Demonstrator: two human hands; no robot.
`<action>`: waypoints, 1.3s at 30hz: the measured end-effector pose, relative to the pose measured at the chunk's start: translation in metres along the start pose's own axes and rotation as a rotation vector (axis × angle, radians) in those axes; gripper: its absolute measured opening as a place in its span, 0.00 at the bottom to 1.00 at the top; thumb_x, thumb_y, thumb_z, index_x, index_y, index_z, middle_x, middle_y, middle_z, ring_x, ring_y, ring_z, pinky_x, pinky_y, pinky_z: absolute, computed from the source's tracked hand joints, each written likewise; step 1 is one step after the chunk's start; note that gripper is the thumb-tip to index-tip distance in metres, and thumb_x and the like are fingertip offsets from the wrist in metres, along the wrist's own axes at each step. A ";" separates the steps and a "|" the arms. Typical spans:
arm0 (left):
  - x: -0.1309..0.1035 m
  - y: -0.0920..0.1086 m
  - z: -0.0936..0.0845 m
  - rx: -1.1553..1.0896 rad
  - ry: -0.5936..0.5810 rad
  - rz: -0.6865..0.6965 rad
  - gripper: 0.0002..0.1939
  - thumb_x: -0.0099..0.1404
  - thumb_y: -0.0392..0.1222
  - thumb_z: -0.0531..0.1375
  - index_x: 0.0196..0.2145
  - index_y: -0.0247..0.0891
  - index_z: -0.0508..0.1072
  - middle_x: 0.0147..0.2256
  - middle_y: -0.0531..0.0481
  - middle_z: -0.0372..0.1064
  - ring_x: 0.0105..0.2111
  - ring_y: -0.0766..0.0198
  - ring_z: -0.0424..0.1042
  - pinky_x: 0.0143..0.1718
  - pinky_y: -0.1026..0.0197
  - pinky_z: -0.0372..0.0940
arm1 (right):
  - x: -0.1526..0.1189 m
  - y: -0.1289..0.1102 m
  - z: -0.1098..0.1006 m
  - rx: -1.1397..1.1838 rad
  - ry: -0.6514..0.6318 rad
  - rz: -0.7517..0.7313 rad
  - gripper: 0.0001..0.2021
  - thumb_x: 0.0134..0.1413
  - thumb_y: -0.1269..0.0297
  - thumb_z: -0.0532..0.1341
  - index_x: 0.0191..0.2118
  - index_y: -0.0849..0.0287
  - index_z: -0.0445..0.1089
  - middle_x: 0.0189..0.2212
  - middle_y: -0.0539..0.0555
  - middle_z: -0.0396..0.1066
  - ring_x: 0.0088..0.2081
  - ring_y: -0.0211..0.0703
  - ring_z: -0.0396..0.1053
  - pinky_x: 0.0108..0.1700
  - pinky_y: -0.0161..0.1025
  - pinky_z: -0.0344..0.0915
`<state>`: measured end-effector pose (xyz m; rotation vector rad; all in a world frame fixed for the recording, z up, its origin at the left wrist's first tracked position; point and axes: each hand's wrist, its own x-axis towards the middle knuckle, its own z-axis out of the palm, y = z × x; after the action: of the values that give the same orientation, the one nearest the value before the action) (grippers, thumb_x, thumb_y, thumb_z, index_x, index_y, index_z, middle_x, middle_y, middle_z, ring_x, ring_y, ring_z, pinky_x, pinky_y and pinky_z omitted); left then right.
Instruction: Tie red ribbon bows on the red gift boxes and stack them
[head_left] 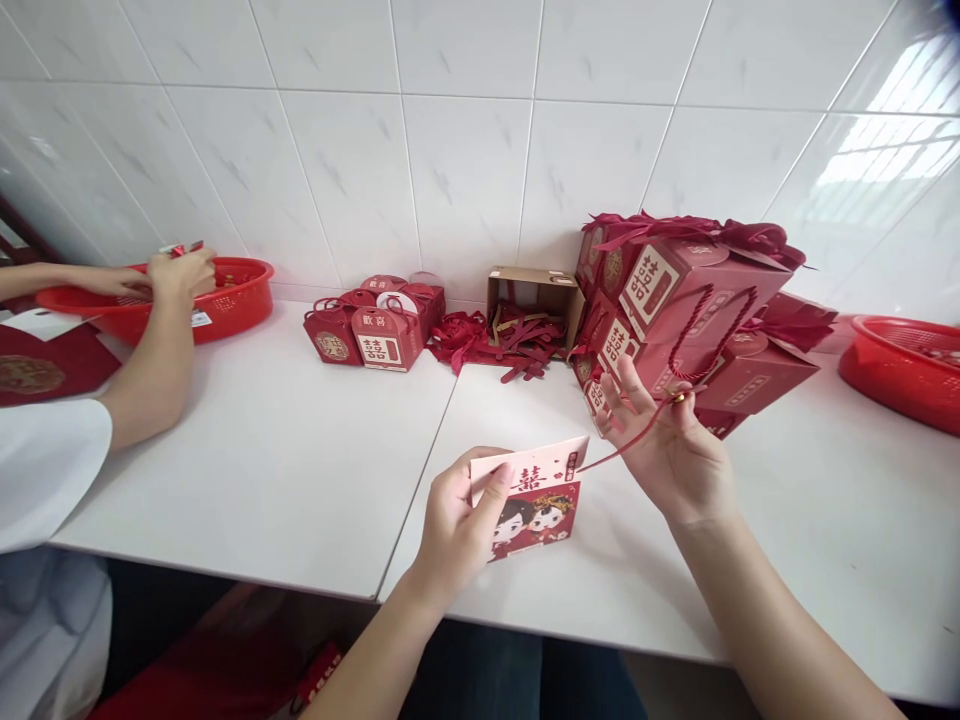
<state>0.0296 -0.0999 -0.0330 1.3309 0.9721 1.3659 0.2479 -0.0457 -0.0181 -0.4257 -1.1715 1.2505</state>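
My left hand (463, 525) grips a pink and red printed card (534, 508) by its left edge, thumb on the front face. Two cartoon figures and a red double-happiness sign show on it. From its right edge a thin red cord (630, 442) runs up to my right hand (671, 450), which pinches the cord's far end between thumb and index finger, near a small gold-coloured bit. The other fingers of that hand are spread. The card is held above the white table, tilted slightly. Whether it is folded or a flat pouch, I cannot tell.
Stacked red gift boxes (675, 300) with ribbons stand behind my right hand. A cardboard box (534, 285) of red ribbons and smaller red boxes (375, 330) sit along the wall. Red baskets (240, 310) flank the table; a co-worker's arm (161, 340) reaches over the left one.
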 end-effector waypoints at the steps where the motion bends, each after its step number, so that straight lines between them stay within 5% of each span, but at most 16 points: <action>1: 0.000 0.000 0.000 0.003 -0.004 -0.002 0.12 0.64 0.48 0.58 0.37 0.36 0.73 0.34 0.47 0.74 0.34 0.61 0.75 0.31 0.65 0.70 | -0.001 -0.001 0.000 -0.037 -0.011 0.000 0.11 0.63 0.51 0.51 0.40 0.31 0.71 0.61 0.36 0.59 0.63 0.46 0.55 0.54 0.53 0.60; 5: 0.000 0.001 0.001 0.049 -0.005 0.024 0.13 0.65 0.48 0.58 0.37 0.36 0.73 0.33 0.46 0.74 0.33 0.60 0.74 0.32 0.64 0.70 | -0.007 -0.001 0.007 -0.191 -0.021 0.007 0.15 0.63 0.47 0.48 0.47 0.34 0.68 0.64 0.42 0.54 0.64 0.49 0.53 0.52 0.54 0.62; 13: 0.000 -0.001 0.000 0.110 0.010 0.082 0.13 0.65 0.48 0.57 0.38 0.36 0.74 0.35 0.46 0.74 0.35 0.60 0.74 0.34 0.64 0.69 | -0.017 -0.003 0.022 -0.181 -0.061 -0.020 0.05 0.52 0.53 0.64 0.33 0.45 0.74 0.61 0.48 0.60 0.65 0.53 0.49 0.58 0.58 0.56; 21: 0.001 -0.002 0.002 0.144 0.034 0.130 0.11 0.66 0.46 0.57 0.37 0.36 0.74 0.35 0.47 0.75 0.37 0.61 0.74 0.37 0.65 0.68 | -0.020 0.014 0.041 -0.266 -0.140 0.057 0.05 0.55 0.62 0.64 0.35 0.44 0.77 0.56 0.49 0.66 0.60 0.50 0.60 0.60 0.55 0.57; 25: 0.001 -0.003 0.004 0.085 0.017 0.159 0.11 0.66 0.45 0.56 0.40 0.37 0.75 0.40 0.46 0.75 0.41 0.60 0.74 0.41 0.63 0.68 | -0.024 0.023 0.055 -0.497 -0.117 -0.053 0.05 0.54 0.65 0.65 0.35 0.47 0.78 0.44 0.54 0.73 0.62 0.49 0.55 0.60 0.53 0.58; 32: -0.001 -0.003 0.000 0.041 -0.068 0.131 0.13 0.68 0.45 0.55 0.42 0.36 0.75 0.42 0.44 0.74 0.43 0.58 0.73 0.44 0.61 0.67 | -0.027 0.027 0.045 -0.726 -0.179 -0.279 0.09 0.55 0.68 0.63 0.38 0.46 0.78 0.53 0.54 0.65 0.61 0.53 0.55 0.53 0.51 0.65; 39: -0.006 -0.002 -0.003 -0.018 -0.169 0.126 0.14 0.70 0.43 0.52 0.45 0.37 0.74 0.45 0.44 0.72 0.45 0.59 0.71 0.46 0.60 0.66 | -0.027 0.024 0.041 -0.820 -0.257 -0.436 0.15 0.56 0.74 0.59 0.40 0.44 0.77 0.46 0.55 0.68 0.63 0.53 0.52 0.52 0.52 0.65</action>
<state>0.0267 -0.1047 -0.0368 1.4893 0.7720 1.3281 0.2041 -0.0752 -0.0327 -0.5714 -1.8712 0.4104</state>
